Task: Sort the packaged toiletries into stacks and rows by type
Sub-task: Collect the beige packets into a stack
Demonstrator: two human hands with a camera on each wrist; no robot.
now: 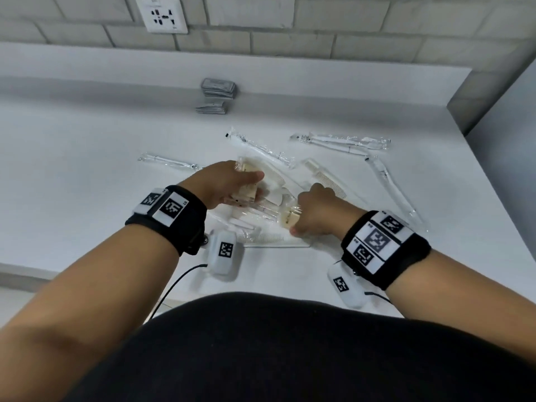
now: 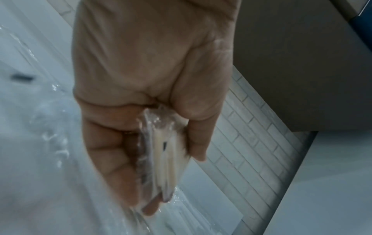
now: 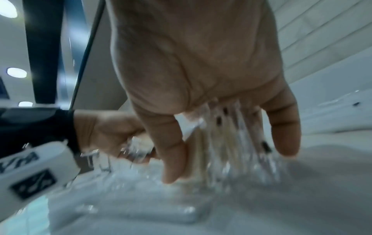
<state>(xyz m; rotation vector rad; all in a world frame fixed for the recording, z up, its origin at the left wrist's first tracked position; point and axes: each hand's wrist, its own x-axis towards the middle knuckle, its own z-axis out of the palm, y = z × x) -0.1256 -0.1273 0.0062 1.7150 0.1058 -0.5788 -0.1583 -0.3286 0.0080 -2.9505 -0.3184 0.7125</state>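
Note:
A loose pile of clear-wrapped toiletries (image 1: 261, 224) lies on the white counter (image 1: 87, 175) in front of me. My left hand (image 1: 249, 184) is over the pile's far left and grips a bundle of cream packets (image 1: 248, 194). In the left wrist view the left hand (image 2: 173, 181) pinches this bundle (image 2: 163, 159) between thumb and fingers. My right hand (image 1: 295, 219) is at the pile's right side, gripping several more cream packets (image 1: 291, 220). These packets (image 3: 227, 135) stand on edge under the right hand (image 3: 229, 163) in the right wrist view. Motion blur hides details.
Two short stacks of grey sachets (image 1: 219, 88) stand near the back ledge. Wrapped toothbrushes lie scattered: one far right (image 1: 342, 142), one middle (image 1: 255, 147), one left (image 1: 168, 161), one along the right edge (image 1: 391, 187). A cream comb (image 1: 324, 177) lies past my right hand.

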